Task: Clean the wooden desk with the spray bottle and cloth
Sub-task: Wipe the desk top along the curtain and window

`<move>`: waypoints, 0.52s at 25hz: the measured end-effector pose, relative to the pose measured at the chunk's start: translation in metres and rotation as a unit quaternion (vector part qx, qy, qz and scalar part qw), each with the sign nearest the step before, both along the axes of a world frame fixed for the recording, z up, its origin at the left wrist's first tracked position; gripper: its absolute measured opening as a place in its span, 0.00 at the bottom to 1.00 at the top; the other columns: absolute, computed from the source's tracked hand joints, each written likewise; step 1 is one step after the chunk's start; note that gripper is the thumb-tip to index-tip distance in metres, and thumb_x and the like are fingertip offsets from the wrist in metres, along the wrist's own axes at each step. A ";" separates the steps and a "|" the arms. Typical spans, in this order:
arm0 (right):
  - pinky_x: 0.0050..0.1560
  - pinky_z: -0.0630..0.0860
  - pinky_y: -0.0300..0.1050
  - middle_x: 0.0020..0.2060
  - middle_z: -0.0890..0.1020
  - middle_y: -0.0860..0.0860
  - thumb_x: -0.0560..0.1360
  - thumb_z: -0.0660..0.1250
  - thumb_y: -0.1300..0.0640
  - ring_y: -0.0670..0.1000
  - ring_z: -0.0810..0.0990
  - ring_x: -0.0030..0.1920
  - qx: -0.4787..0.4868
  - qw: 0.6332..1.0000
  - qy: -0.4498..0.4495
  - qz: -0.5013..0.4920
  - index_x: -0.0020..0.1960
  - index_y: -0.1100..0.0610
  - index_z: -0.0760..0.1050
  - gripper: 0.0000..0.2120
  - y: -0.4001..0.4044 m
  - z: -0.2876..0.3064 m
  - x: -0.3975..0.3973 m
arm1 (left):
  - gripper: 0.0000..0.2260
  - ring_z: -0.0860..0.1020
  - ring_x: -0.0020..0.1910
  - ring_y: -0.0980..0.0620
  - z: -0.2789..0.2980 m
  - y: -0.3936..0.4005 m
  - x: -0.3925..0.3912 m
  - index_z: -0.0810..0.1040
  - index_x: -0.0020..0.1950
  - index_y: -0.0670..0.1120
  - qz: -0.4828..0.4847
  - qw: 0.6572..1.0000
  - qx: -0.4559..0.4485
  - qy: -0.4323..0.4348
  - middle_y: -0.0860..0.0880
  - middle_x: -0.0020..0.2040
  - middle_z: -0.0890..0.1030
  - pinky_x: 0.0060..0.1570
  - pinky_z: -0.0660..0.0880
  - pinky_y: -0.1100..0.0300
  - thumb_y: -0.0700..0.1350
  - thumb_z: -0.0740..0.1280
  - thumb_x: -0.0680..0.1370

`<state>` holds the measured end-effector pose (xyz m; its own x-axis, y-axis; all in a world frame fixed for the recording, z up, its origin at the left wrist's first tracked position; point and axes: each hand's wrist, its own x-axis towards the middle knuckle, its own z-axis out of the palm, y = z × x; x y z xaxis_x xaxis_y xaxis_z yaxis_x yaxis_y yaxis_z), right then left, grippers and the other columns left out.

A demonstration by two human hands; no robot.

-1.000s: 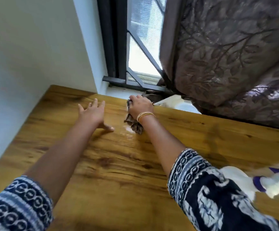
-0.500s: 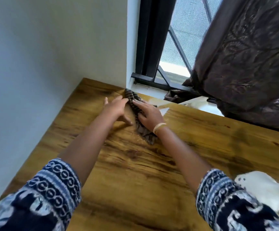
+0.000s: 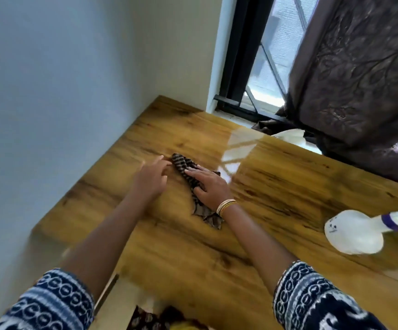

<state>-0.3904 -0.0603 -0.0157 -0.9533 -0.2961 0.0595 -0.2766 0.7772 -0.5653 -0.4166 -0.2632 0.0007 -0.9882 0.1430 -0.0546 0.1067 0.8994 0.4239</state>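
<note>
A dark striped cloth lies stretched out on the wooden desk. My right hand presses flat on its middle with straight fingers. My left hand rests on the desk just left of the cloth, fingertips touching its far end. A white spray bottle with a purple collar lies on its side at the desk's right, apart from both hands.
A pale wall borders the desk's left edge. A black window frame and a dark patterned curtain stand behind the desk. Window light glares on the desk top beside my right hand.
Both hands and the cloth have slid back from the desk's far corner toward me. The view has shifted left, and the spray bottle shows more fully.
</note>
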 end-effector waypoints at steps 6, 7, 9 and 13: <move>0.73 0.59 0.41 0.70 0.71 0.44 0.73 0.64 0.60 0.44 0.63 0.74 -0.001 0.996 -0.021 0.091 0.71 0.47 0.70 0.27 -0.055 0.007 0.106 | 0.23 0.61 0.76 0.48 0.004 -0.054 0.136 0.68 0.74 0.47 0.066 0.998 -0.011 -0.005 0.47 0.77 0.64 0.75 0.52 0.45 0.41 0.65 0.79; 0.73 0.58 0.41 0.70 0.71 0.43 0.73 0.64 0.59 0.44 0.63 0.74 0.002 0.995 -0.024 0.099 0.71 0.47 0.70 0.27 -0.062 0.008 0.122 | 0.23 0.61 0.76 0.48 0.004 -0.059 0.155 0.68 0.74 0.47 0.073 0.997 -0.007 -0.002 0.47 0.77 0.64 0.75 0.52 0.46 0.41 0.64 0.79; 0.73 0.59 0.41 0.69 0.72 0.43 0.72 0.64 0.60 0.44 0.63 0.73 -0.006 0.993 -0.033 0.112 0.70 0.47 0.71 0.26 -0.073 0.008 0.152 | 0.22 0.62 0.76 0.49 0.005 -0.066 0.192 0.69 0.73 0.46 0.075 0.997 -0.004 0.003 0.47 0.77 0.64 0.75 0.53 0.47 0.42 0.65 0.78; 0.71 0.62 0.40 0.66 0.75 0.45 0.73 0.62 0.62 0.43 0.67 0.71 -0.057 0.994 -0.060 0.071 0.65 0.47 0.76 0.23 -0.088 0.014 0.193 | 0.25 0.59 0.77 0.52 0.006 -0.071 0.242 0.65 0.76 0.45 0.034 0.999 0.000 -0.016 0.49 0.78 0.61 0.77 0.49 0.52 0.45 0.65 0.80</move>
<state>-0.1972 -0.1481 -0.0019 -0.9048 -0.4258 -0.0107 -0.3043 0.6638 -0.6832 -0.1743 -0.3343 0.0065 -0.9933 0.0760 -0.0871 0.0319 0.9044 0.4255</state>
